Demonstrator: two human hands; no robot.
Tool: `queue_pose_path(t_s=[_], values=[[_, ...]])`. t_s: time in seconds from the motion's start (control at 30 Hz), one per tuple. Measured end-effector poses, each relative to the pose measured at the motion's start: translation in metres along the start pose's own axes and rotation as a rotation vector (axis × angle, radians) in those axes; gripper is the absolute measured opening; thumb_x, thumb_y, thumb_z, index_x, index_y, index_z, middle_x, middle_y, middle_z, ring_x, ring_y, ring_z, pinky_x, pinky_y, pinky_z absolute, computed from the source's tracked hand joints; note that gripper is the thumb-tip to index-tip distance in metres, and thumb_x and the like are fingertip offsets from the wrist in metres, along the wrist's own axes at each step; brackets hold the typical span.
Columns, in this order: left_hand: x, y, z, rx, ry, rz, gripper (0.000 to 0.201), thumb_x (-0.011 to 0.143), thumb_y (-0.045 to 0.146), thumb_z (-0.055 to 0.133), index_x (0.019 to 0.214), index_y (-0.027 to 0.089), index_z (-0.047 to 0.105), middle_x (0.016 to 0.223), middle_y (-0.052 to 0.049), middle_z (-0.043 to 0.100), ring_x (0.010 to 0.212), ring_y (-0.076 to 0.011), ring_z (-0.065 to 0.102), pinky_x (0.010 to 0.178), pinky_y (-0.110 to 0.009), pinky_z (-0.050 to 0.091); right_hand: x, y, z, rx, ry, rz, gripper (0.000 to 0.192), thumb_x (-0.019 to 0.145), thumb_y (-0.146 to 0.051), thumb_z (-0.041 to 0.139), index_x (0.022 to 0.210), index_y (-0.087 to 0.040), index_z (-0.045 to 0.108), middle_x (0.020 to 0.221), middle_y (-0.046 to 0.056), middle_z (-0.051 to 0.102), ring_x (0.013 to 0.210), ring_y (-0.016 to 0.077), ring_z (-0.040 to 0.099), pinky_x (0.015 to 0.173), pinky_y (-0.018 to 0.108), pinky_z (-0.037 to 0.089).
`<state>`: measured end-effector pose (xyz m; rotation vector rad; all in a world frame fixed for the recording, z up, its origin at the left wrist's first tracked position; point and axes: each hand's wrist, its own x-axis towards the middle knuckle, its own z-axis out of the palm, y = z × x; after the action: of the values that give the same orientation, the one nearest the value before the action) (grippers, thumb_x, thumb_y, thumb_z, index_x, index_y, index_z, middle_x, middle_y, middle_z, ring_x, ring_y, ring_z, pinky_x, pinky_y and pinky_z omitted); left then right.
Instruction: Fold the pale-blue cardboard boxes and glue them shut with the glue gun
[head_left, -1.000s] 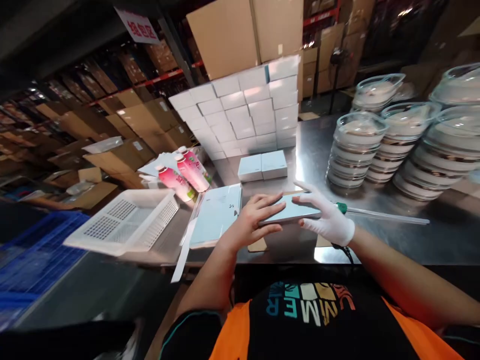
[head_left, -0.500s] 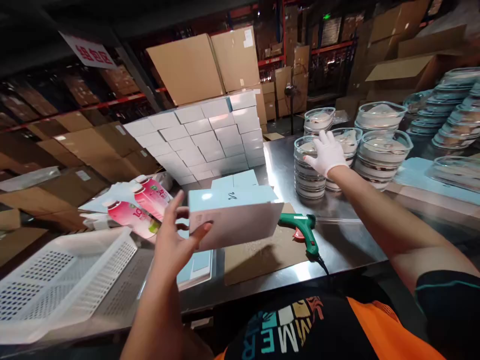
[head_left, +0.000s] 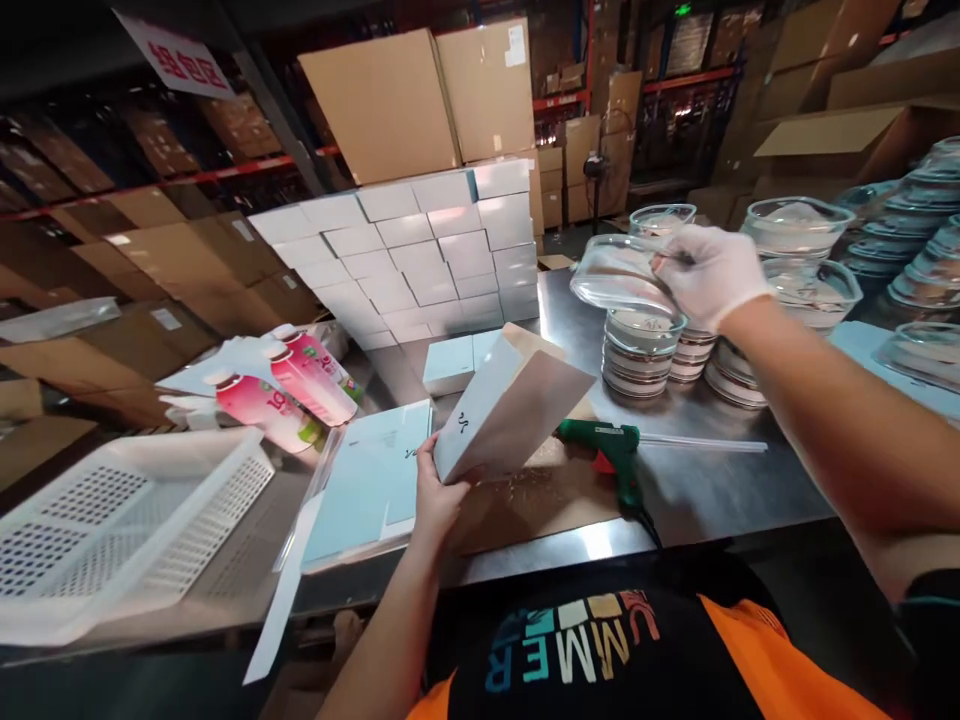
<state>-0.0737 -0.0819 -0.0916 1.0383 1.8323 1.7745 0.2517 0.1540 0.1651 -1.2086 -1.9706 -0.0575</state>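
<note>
My bare left hand (head_left: pixel 444 490) grips the lower corner of a pale carton (head_left: pixel 517 415), which is tilted with its open flap end toward the upper right. In my white-gloved right hand (head_left: pixel 716 270) is a clear plastic container (head_left: pixel 619 268), pinched by its edge and tipped. The fingertips are partly hidden. It hangs just above a stack of similar clear containers (head_left: pixel 637 355) with pale contents. Below the carton and to its right lies a green hot glue gun (head_left: pixel 604 440), a clear glue stick (head_left: pixel 705 443) at its back end.
Flat light-blue cartons (head_left: pixel 364 480) lie left of my left hand, beside a white perforated basket (head_left: pixel 202 520) and pink bottles (head_left: pixel 315 375). White boxes (head_left: pixel 420 250) are piled at the back. More container stacks (head_left: pixel 802 235) stand to the right.
My left hand has moved right and tilted the carton, bringing its open end into view. The right hand has lifted a clear container off the stacks.
</note>
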Motion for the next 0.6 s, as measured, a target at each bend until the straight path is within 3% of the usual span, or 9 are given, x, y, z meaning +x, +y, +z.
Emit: queue_pose_path(t_s=[0.13,0.23,0.33,0.43,0.5,0.6], values=[[-0.009,-0.013,0.011,-0.095,0.005,-0.016,0.097,0.059,0.038,0.098,0.142,0.026,0.05,0.134,-0.009,0.063,0.12,-0.0281,0.065,0.104,-0.041,0.053,-0.045,-0.034,-0.038,0.436,-0.372,-0.153,0.028,0.09,-0.044,0.072,0.092,-0.017,0.08,0.089,0.006,0.077,0.082,0.02,0.065,0.078,0.034,0.053],[-0.026,-0.027,0.024,-0.153,-0.12,-0.043,0.102,0.05,0.042,0.103,0.137,0.025,0.052,0.133,-0.01,0.065,0.116,-0.0282,0.068,0.101,-0.04,0.056,-0.07,-0.056,-0.027,0.512,-0.557,-0.328,0.035,0.089,-0.053,0.072,0.088,-0.019,0.082,0.085,0.007,0.077,0.082,0.0226,0.068,0.077,0.037,0.055],[-0.042,-0.042,0.03,-0.063,-0.229,-0.122,0.1,0.05,0.044,0.104,0.135,0.023,0.054,0.128,-0.011,0.069,0.114,-0.0307,0.07,0.102,-0.045,0.056,-0.09,-0.065,0.007,0.481,-0.49,-0.5,0.023,0.094,-0.038,0.068,0.089,-0.02,0.082,0.085,0.007,0.077,0.086,0.0246,0.071,0.084,0.041,0.059],[-0.045,-0.053,0.026,0.136,-0.19,-0.029,0.09,0.049,0.041,0.104,0.126,0.021,0.062,0.129,-0.014,0.067,0.123,-0.0363,0.067,0.108,-0.052,0.055,-0.118,-0.051,0.034,0.544,-0.225,-0.462,0.025,0.099,-0.036,0.068,0.116,-0.021,0.08,0.117,0.012,0.079,0.115,0.0305,0.073,0.106,0.05,0.058],[-0.042,-0.059,0.02,0.243,-0.171,0.087,0.081,0.048,0.039,0.105,0.117,0.021,0.067,0.129,-0.015,0.067,0.129,-0.0404,0.063,0.11,-0.058,0.054,-0.145,-0.035,0.05,0.63,-0.138,-0.346,0.047,0.1,-0.049,0.071,0.139,-0.023,0.07,0.14,0.015,0.072,0.131,0.0342,0.068,0.116,0.057,0.053],[-0.037,-0.064,0.013,0.319,-0.213,0.177,0.078,0.045,0.042,0.106,0.111,0.02,0.071,0.123,-0.016,0.07,0.127,-0.0459,0.062,0.111,-0.07,0.051,-0.191,-0.022,0.087,0.783,-0.339,-0.175,0.089,0.092,-0.073,0.074,0.163,-0.024,0.048,0.161,0.02,0.058,0.143,0.0393,0.062,0.119,0.062,0.052]])
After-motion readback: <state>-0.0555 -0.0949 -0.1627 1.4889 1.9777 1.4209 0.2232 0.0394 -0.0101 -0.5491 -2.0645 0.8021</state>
